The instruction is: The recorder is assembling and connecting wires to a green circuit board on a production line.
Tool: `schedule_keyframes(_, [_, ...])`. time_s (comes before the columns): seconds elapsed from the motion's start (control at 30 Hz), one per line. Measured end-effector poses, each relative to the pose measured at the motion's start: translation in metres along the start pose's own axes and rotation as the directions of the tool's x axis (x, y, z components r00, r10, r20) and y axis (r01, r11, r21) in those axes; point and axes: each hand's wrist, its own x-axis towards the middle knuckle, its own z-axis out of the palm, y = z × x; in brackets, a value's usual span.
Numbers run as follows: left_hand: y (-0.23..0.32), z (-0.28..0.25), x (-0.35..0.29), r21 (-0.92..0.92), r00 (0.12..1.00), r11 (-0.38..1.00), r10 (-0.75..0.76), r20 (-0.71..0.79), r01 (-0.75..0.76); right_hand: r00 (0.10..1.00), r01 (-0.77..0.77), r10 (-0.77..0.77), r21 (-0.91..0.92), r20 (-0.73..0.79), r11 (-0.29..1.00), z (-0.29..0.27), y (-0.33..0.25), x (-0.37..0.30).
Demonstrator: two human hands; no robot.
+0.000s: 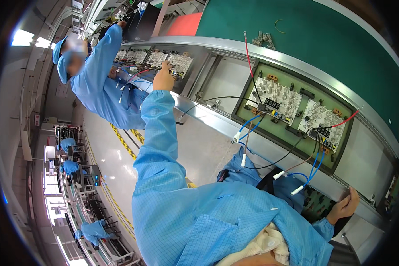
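My left hand (164, 80) reaches out along the conveyor, a finger stretched onto the white circuit boards (180, 63) in a far carrier; its other fingers are partly hidden. My right hand (345, 206) is at the near rail on the right, fingers loosely curved and empty. Between them a green carrier frame (240, 108) bears two white boards, a left one (275, 98) and a right one (326, 123), both with dark digit displays. Red, black, brown and blue wires hang from them, several ending in white connectors (297, 190) over the near rail.
A green mat (306, 44) lies beyond the far rail, with a pile of small metal parts (264, 40). A red sheet (184, 25) lies to its left. One person in blue (104, 88) works farther up the line. Yellow-black floor stripes (122, 142) run behind me.
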Motion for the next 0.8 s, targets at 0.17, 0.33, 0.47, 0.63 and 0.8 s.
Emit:
schedule_keyframes(0.17, [-0.008, -0.001, 0.025, 0.053, 0.994, 0.994, 0.101, -0.052, -0.098, 1.0, -0.001, 0.001, -0.02, 0.008, 1.0, 0.0, -0.001, -0.001])
schedule_keyframes(0.33, [0.001, -0.002, 0.055, 0.163, 0.97, 0.984, -0.103, 0.221, 0.067, 1.0, -0.003, 0.003, -0.046, 0.013, 0.999, -0.003, -0.004, -0.003])
schedule_keyframes(0.47, [-0.025, 0.003, 0.088, 0.271, 0.907, 0.96, -0.171, 0.385, 0.066, 1.0, 0.008, -0.008, -0.006, 0.025, 1.0, 0.0, -0.001, -0.004])
schedule_keyframes(0.63, [-0.029, 0.002, 0.1, 0.197, 0.865, 0.975, -0.186, 0.465, 0.103, 1.0, 0.015, -0.015, 0.028, 0.015, 0.999, 0.001, -0.002, -0.003])
schedule_keyframes(0.8, [-0.003, -0.008, 0.095, 0.208, 0.845, 0.976, -0.168, 0.508, 0.068, 0.999, 0.04, -0.04, -0.004, 0.008, 0.999, 0.0, 0.0, -0.006])
